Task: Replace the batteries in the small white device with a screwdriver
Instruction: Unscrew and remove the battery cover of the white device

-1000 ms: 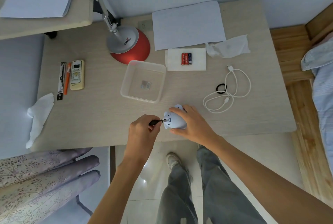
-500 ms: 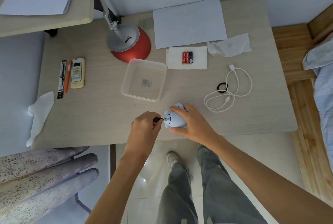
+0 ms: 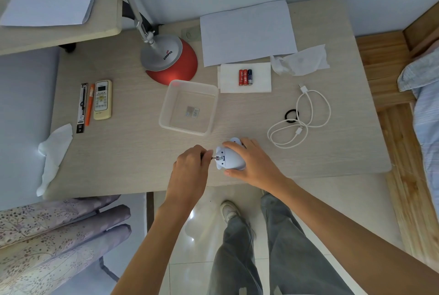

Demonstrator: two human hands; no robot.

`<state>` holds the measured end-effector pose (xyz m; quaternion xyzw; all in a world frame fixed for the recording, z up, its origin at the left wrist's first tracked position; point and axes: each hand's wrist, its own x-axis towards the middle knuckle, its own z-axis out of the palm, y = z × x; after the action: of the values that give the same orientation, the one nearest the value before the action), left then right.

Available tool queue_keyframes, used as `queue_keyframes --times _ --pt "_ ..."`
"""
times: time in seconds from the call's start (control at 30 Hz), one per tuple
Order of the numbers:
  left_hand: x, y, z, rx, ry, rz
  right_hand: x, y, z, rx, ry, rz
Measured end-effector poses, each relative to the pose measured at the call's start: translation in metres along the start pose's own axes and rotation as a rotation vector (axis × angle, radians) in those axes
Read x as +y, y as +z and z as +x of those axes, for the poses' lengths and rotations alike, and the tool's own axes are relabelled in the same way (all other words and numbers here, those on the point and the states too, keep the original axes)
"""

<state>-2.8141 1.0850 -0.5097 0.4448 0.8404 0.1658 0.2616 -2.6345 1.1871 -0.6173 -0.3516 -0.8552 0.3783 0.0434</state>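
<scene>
The small white device (image 3: 229, 159) lies on its side near the table's front edge. My right hand (image 3: 251, 164) grips it from the right and holds it down. My left hand (image 3: 190, 172) is closed around a small screwdriver (image 3: 212, 157); only the dark handle end and metal tip show, and the tip touches the device's left face. Three batteries (image 3: 245, 77), two red and one dark blue, lie side by side on a white napkin (image 3: 260, 78) further back.
A clear plastic tray (image 3: 169, 104) sits just behind my hands, holding small flat pieces. A red-based desk lamp (image 3: 169, 59), paper sheet (image 3: 247, 32), crumpled tissue (image 3: 300, 60), white cable (image 3: 306, 119), black ring (image 3: 291, 115), remote (image 3: 102, 99) and pens (image 3: 86, 107) lie around the table.
Both hands stay at the device with the screwdriver tip against it; my left hand has shifted only slightly on the handle. The view has drifted a little.
</scene>
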Motion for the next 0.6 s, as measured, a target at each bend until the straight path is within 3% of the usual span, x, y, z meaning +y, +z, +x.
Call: queue_keyframes --times 0.33,0.6 --pt "0.009 -0.008 -0.005 0.114 -0.121 -0.22 0.0 0.0 0.0 0.0 -0.003 0.001" --pt "0.01 -0.012 -0.005 0.098 -0.042 -0.241 0.001 0.001 0.0 -0.001 -0.004 -0.001"
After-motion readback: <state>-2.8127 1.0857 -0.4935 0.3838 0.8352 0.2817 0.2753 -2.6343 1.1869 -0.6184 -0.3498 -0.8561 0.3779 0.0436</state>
